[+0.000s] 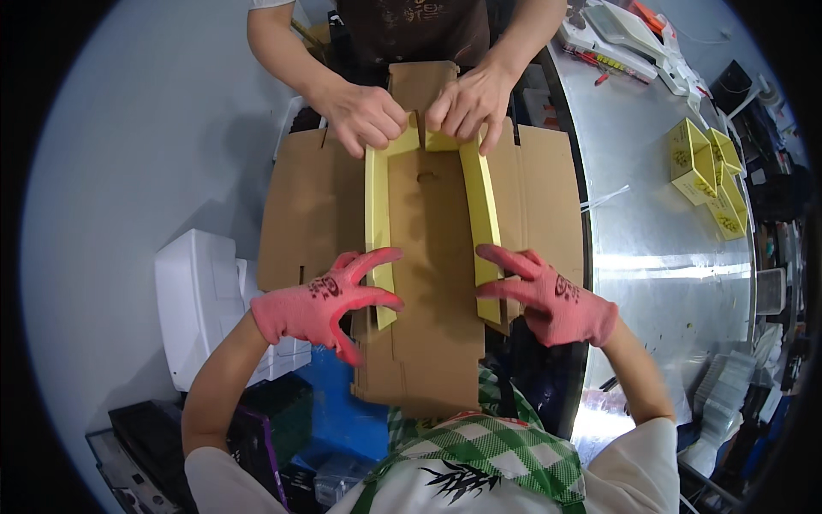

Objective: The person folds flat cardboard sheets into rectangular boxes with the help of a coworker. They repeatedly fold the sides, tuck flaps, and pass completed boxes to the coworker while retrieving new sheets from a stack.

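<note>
A long brown cardboard box lies open, its flaps spread out to both sides. Along its inner sides stand two yellow folded card strips, the left strip and the right strip. My left hand, in a pink glove, has its fingers spread, two of them reaching over the near end of the left strip. My right hand, gloved alike, lays stretched fingers over the near end of the right strip; its thumb is hidden. Across from me, a co-worker's bare hands press the strips' bent far ends.
At right is a metal table with several yellow card boxes and a white device. A white plastic unit stands by the left wall. Below it are a blue surface and dark crates.
</note>
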Tool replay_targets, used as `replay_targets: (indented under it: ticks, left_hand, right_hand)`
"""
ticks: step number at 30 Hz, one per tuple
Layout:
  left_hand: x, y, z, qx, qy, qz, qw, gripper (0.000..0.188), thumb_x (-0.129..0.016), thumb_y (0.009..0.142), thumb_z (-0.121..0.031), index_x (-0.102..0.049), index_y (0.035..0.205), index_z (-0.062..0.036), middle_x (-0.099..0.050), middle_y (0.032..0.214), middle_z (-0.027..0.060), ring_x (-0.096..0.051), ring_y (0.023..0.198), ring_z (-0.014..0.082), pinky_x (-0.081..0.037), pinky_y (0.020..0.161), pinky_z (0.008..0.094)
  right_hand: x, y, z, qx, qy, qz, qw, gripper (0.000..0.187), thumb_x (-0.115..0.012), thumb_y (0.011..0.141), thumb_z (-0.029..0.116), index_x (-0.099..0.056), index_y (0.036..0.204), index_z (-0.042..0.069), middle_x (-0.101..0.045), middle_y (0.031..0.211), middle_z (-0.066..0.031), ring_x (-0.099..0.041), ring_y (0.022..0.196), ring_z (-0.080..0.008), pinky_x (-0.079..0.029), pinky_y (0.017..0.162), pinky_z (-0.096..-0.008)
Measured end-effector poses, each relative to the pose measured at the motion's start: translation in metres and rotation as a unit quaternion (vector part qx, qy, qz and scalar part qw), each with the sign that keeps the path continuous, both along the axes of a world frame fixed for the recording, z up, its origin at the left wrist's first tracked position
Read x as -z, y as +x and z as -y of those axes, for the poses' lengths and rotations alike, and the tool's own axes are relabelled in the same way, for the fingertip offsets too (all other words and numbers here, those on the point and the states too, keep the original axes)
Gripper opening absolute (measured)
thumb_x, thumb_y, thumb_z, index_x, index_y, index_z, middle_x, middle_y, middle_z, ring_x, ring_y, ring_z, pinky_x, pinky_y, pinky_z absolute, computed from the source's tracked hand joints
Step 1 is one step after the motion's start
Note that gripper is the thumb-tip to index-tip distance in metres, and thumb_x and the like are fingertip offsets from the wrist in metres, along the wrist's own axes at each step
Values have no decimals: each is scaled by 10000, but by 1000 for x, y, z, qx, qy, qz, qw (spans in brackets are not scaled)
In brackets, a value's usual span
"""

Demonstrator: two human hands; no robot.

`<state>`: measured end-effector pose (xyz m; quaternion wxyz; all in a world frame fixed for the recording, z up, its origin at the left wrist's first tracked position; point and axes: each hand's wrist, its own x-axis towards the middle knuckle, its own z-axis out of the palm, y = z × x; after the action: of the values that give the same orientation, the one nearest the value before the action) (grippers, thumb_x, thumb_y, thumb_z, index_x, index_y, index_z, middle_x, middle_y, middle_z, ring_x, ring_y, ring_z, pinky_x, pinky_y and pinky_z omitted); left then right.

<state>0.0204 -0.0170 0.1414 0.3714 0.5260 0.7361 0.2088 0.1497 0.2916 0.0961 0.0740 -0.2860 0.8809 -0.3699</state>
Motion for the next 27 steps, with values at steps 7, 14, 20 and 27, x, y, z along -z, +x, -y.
replay_targets:
  ticks: [7, 14, 20, 27]
  left_hand:
    - [35, -5, -11, 40, 50, -291, 955, 378, -848, 568, -205, -629, 864, -120, -570, 914, 40, -529, 803, 271, -447, 669, 374]
    - [74, 37, -64, -268, 161, -450, 837, 341, -732, 720, -275, -689, 1030, -140, -456, 662, 19, -455, 576, 216, -416, 546, 326]
    - [52, 50, -66, -185, 55, -446, 874, 559, -744, 666, -399, -635, 1178, -203, -511, 746, -5, -484, 709, 233, -446, 648, 363]
    - [81, 38, -75, -273, 100, -481, 827, 457, -713, 643, -581, -700, 855, -177, -551, 671, -15, -508, 638, 224, -444, 600, 343]
  right_hand:
    - [6, -18, 6, 6, 126, -168, 978, 471, -800, 583, 372, -606, 964, 173, -518, 1136, -39, -482, 920, -284, -430, 769, -397]
    - [50, -40, 36, 254, 71, -345, 901, 395, -786, 579, 435, -497, 604, 166, -455, 690, 26, -427, 608, -199, -351, 558, -343]
    - [49, -28, 46, 250, 153, -286, 912, 333, -735, 686, 434, -607, 837, 166, -520, 847, -12, -480, 738, -236, -391, 633, -377]
    - [52, 27, 29, 218, -111, -166, 955, 559, -590, 782, 148, -485, 1331, 173, -436, 1349, -141, -459, 1196, -366, -382, 1014, -452]
